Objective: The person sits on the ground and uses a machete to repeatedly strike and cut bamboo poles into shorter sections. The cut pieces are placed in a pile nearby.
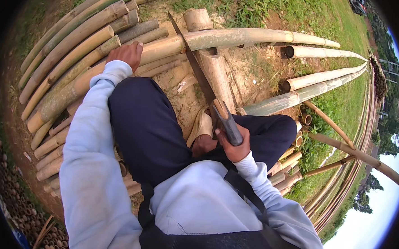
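A long, pale bamboo pole point(253, 36) lies crosswise in front of me, resting on a thick bamboo piece point(217, 78). My left hand point(126, 56) is closed over the pole, left of the saw, pressing on it from above. In my right hand point(235, 143) is the dark grip of a handsaw point(200, 77), fingers wrapped round it. The long, dark blade slants away from me and crosses the pole, its tip beyond the far side. How deep the blade sits in the bamboo I cannot tell.
Cut bamboo lengths point(71, 52) lie stacked on the left and under my legs. More long poles point(324, 51) stretch away at the right, near crossed bamboo props point(361, 155). An upright bamboo stub point(197, 20) stands just past the pole. Grass and a parked motorbike point(356, 2) are farther off.
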The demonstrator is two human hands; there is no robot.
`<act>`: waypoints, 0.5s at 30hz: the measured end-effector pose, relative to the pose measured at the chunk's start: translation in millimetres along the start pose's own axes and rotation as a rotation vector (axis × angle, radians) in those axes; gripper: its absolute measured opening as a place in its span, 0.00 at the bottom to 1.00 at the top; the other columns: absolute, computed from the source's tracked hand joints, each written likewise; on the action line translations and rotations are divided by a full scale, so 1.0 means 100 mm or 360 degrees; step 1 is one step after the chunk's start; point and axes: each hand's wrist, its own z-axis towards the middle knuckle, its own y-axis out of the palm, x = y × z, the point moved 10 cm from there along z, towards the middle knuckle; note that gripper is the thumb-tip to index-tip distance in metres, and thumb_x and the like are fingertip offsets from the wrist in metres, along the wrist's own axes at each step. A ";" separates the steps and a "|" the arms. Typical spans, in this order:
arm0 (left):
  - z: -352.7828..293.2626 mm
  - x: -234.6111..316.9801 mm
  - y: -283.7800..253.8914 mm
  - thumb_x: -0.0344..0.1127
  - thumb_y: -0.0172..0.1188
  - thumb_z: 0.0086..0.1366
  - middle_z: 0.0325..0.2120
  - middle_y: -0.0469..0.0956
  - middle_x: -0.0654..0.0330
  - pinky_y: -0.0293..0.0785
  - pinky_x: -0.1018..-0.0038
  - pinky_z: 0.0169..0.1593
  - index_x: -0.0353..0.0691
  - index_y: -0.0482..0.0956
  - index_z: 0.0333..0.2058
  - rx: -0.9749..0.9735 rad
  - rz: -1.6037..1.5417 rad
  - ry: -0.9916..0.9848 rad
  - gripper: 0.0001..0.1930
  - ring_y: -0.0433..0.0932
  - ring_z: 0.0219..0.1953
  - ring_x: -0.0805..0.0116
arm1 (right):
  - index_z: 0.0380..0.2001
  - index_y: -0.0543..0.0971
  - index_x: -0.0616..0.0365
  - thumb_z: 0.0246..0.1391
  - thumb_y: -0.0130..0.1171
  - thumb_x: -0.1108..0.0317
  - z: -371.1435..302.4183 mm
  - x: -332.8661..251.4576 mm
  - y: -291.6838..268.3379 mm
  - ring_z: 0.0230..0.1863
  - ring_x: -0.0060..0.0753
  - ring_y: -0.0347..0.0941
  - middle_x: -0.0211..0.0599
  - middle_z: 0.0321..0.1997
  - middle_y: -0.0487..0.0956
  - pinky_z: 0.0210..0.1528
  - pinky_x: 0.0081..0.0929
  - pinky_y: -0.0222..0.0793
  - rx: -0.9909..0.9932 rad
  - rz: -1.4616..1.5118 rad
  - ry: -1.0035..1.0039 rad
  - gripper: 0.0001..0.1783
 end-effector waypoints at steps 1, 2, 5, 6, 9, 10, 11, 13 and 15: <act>-0.01 -0.01 0.01 0.52 0.34 0.78 0.39 0.83 0.43 0.74 0.47 0.52 0.42 0.79 0.46 0.0003 0.0012 0.0009 0.26 0.80 0.44 0.39 | 0.39 0.82 0.68 0.57 0.67 0.70 0.44 -0.11 0.10 0.32 0.21 0.75 0.37 0.29 0.83 0.38 0.26 0.72 0.0109 -0.0154 -0.0084 0.11; 0.08 0.11 -0.02 0.53 0.34 0.78 0.39 0.84 0.43 0.75 0.48 0.52 0.41 0.79 0.45 0.0019 0.0019 0.0069 0.26 0.81 0.44 0.39 | 0.33 0.80 0.67 0.57 0.68 0.68 0.83 -0.06 0.18 0.26 0.22 0.70 0.37 0.23 0.79 0.32 0.29 0.69 0.0144 0.0015 -0.0157 0.11; 0.15 0.10 0.04 0.53 0.34 0.78 0.39 0.84 0.43 0.74 0.47 0.53 0.41 0.80 0.46 0.0000 0.0030 0.0114 0.27 0.81 0.44 0.38 | 0.31 0.78 0.65 0.55 0.69 0.67 1.18 -0.31 0.39 0.25 0.26 0.70 0.39 0.22 0.76 0.31 0.31 0.68 0.0127 -0.0155 -0.0322 0.12; 0.11 0.05 0.04 0.53 0.34 0.78 0.40 0.83 0.42 0.74 0.47 0.53 0.41 0.80 0.46 0.0007 0.0020 0.0079 0.27 0.80 0.44 0.38 | 0.32 0.78 0.65 0.56 0.69 0.68 1.13 -0.29 0.42 0.25 0.26 0.70 0.39 0.22 0.77 0.31 0.31 0.68 0.0116 -0.0168 -0.0333 0.12; 0.12 0.00 0.06 0.53 0.34 0.78 0.40 0.83 0.42 0.74 0.47 0.54 0.42 0.80 0.47 0.0023 -0.0003 0.0042 0.27 0.80 0.45 0.38 | 0.39 0.80 0.65 0.56 0.67 0.74 0.20 -0.09 0.12 0.29 0.24 0.72 0.37 0.25 0.78 0.35 0.27 0.71 0.0077 -0.0076 -0.0186 0.09; 0.06 -0.03 0.07 0.53 0.34 0.78 0.40 0.83 0.42 0.74 0.48 0.53 0.42 0.80 0.47 0.0020 0.0013 0.0037 0.27 0.81 0.44 0.38 | 0.45 0.80 0.66 0.57 0.66 0.75 -0.18 -0.02 0.06 0.33 0.22 0.75 0.36 0.30 0.81 0.40 0.25 0.73 -0.0046 0.0043 0.0098 0.13; 0.04 -0.04 0.04 0.53 0.34 0.78 0.40 0.84 0.42 0.75 0.48 0.53 0.42 0.80 0.47 0.0030 0.0030 0.0037 0.27 0.81 0.44 0.38 | 0.51 0.79 0.67 0.57 0.65 0.76 -0.50 -0.16 -0.06 0.38 0.22 0.77 0.37 0.36 0.83 0.45 0.25 0.74 -0.0010 -0.0071 -0.0019 0.17; 0.02 -0.04 0.04 0.53 0.35 0.78 0.39 0.83 0.41 0.73 0.46 0.52 0.41 0.79 0.46 0.0006 0.0030 0.0012 0.26 0.79 0.45 0.37 | 0.53 0.79 0.67 0.57 0.64 0.77 -0.84 -0.23 -0.17 0.41 0.22 0.79 0.40 0.39 0.84 0.48 0.23 0.73 -0.0038 -0.0230 -0.0021 0.19; 0.00 0.04 -0.03 0.51 0.34 0.78 0.37 0.84 0.43 0.76 0.49 0.51 0.40 0.80 0.46 0.0032 0.0051 0.0029 0.26 0.81 0.43 0.39 | 0.45 0.79 0.67 0.58 0.66 0.77 -0.47 -0.20 -0.10 0.33 0.17 0.71 0.30 0.31 0.78 0.38 0.20 0.69 0.0012 -0.0165 -0.0112 0.12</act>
